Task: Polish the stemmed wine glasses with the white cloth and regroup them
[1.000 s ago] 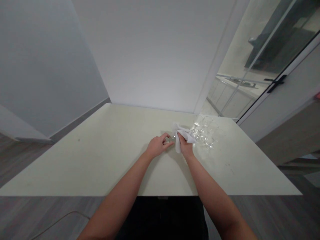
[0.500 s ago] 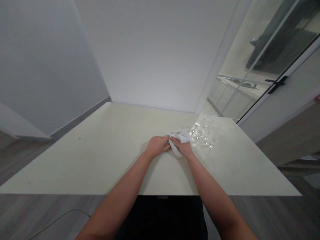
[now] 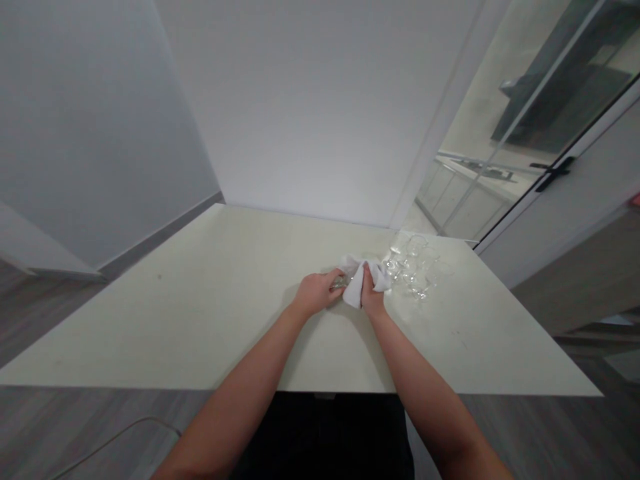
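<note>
My left hand (image 3: 317,291) is closed around a clear glass (image 3: 340,283), which lies sideways between my two hands. The glass's right end is covered by a white cloth (image 3: 354,288). My right hand (image 3: 371,294) grips this cloth, its thumb pressed up along the folds, and the cloth wraps about the glass. Just right of the cloth, several clear wine glasses (image 3: 415,270) stand close together on the pale table (image 3: 225,293); their outlines are faint and hard to tell apart.
A white wall (image 3: 310,120) rises behind the table's far edge. At the right is a glazed door with a black handle (image 3: 555,173). A thin cable (image 3: 115,437) lies on the floor at the lower left.
My right hand has turned, its thumb now upward, and moved slightly right with the cloth. More of the glass shows beside my left hand, which has barely moved.
</note>
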A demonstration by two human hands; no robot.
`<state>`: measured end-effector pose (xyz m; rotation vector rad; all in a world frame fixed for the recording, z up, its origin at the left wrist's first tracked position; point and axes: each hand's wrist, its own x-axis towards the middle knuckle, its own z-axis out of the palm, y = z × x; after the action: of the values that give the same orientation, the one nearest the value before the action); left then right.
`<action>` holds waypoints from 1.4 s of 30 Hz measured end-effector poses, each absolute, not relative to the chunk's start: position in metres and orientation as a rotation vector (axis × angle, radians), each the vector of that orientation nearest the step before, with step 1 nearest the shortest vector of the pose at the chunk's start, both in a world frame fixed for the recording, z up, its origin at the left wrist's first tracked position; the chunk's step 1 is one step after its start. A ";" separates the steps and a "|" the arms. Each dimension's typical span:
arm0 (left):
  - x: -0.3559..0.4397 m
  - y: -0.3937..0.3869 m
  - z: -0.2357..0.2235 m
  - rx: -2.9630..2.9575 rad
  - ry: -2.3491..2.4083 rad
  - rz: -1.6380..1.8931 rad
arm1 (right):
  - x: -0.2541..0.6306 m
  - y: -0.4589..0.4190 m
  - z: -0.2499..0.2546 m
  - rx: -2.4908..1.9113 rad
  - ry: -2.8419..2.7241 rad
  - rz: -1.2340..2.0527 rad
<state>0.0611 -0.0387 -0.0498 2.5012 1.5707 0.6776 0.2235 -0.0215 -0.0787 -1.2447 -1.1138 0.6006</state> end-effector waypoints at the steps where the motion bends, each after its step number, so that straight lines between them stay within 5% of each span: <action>1: 0.061 -0.039 -0.050 2.464 1.540 0.696 | 0.224 -0.022 -0.078 -1.230 -1.108 0.614; 13: 0.063 -0.031 -0.057 1.881 1.129 0.849 | 0.223 -0.027 -0.072 -1.219 -1.129 0.511; 21: 0.057 -0.027 -0.062 2.391 1.713 0.718 | 0.229 -0.016 -0.080 -1.141 -1.212 0.799; 42: 0.043 -0.027 -0.057 2.574 1.600 0.736 | 0.236 -0.018 -0.080 -1.028 -1.171 1.191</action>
<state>0.0433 -0.0273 -0.0569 2.5742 1.6005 0.7365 0.2355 -0.0179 -0.0802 -1.0283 -1.1714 1.1914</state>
